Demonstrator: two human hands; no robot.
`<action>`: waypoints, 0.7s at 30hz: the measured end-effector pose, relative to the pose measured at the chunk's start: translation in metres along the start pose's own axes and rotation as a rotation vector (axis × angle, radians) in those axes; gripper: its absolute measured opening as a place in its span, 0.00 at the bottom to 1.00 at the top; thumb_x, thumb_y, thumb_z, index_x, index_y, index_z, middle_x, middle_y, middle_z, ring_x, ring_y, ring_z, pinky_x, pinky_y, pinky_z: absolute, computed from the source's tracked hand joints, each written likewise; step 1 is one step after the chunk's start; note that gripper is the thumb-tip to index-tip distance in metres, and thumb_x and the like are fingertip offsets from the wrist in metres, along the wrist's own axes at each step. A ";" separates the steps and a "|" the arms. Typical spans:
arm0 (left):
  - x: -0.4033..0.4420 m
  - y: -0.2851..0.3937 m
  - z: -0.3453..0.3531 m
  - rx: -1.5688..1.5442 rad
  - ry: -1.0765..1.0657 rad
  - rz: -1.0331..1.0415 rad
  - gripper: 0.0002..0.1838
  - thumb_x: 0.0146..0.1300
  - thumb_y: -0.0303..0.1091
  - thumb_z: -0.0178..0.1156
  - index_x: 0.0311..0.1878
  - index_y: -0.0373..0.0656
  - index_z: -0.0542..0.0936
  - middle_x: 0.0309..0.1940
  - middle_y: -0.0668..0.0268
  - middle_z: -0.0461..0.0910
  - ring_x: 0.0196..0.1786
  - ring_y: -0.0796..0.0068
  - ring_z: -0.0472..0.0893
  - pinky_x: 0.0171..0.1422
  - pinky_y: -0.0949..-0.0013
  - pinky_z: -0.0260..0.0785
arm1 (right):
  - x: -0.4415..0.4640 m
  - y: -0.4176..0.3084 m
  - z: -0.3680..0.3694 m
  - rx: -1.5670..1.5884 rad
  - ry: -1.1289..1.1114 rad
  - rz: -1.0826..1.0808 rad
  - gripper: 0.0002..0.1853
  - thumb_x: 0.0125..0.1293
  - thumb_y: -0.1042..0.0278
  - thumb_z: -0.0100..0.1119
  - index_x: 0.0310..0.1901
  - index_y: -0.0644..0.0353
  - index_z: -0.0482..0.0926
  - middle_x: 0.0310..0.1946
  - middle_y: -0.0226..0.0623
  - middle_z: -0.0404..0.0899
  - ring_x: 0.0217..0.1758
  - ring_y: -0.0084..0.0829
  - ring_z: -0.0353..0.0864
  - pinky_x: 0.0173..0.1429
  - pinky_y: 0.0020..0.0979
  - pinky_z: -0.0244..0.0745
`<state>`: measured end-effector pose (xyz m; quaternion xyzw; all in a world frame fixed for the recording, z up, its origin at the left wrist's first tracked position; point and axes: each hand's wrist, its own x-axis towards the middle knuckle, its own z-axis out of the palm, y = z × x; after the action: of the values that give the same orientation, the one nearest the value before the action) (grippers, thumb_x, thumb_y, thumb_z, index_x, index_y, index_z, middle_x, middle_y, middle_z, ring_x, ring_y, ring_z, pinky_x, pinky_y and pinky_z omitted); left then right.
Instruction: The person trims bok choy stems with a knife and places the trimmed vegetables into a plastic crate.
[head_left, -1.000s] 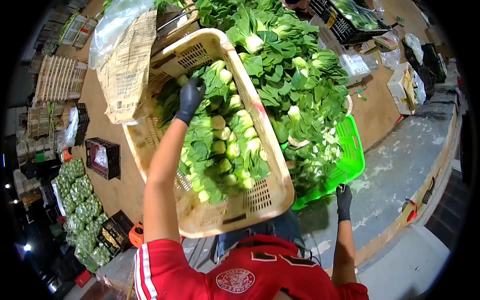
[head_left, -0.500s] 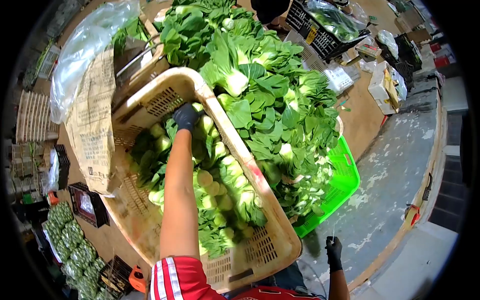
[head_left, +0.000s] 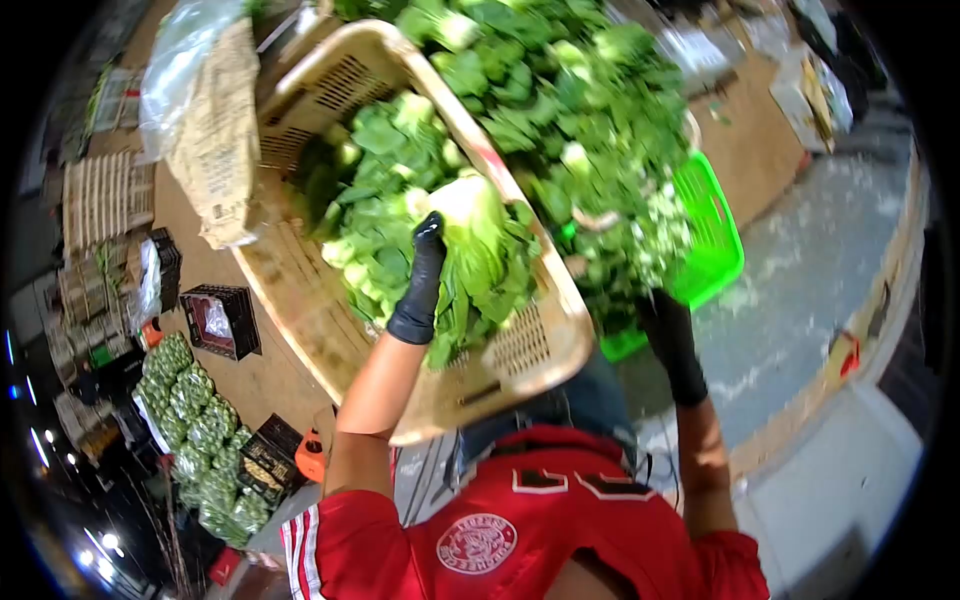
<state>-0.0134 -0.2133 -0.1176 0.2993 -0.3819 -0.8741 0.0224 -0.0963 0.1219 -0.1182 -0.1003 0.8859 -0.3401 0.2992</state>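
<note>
My left hand (head_left: 426,265), in a black glove, grips a large head of bok choy (head_left: 468,208) above the worn beige crate (head_left: 300,345). The pale base points up and the leaves hang toward me. More bok choy (head_left: 385,170) lies piled in the crate under it. My right hand (head_left: 668,335), also gloved in black, is beside the bright green basket (head_left: 718,235) and the cut leaf pieces. Its fingers look curled, but they are dark and blurred, so what they hold cannot be made out.
A large heap of bok choy (head_left: 560,110) lies beyond the crate. At the left are a brown paper sack (head_left: 215,140), a dark crate (head_left: 222,322) and bagged greens (head_left: 195,420). A grey worn surface (head_left: 790,290) runs along the right.
My left hand has come back from deep in the crate, now with a bok choy head. My right hand has moved up to the green basket; the thin shiny tool seen in it earlier is indistinct.
</note>
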 end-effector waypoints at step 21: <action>-0.061 -0.127 0.252 1.370 -0.806 0.680 0.33 0.39 0.33 0.74 0.51 0.37 0.70 0.44 0.53 0.73 0.47 0.52 0.74 0.54 0.59 0.66 | -0.073 0.191 -0.062 -0.166 0.270 0.099 0.15 0.58 0.55 0.57 0.24 0.58 0.76 0.19 0.46 0.75 0.23 0.47 0.76 0.28 0.42 0.71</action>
<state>-0.0754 0.0579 -0.0396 -0.2164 -0.8724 -0.4365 -0.0396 -0.0699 0.3266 -0.1742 -0.0342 0.9469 -0.2611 0.1845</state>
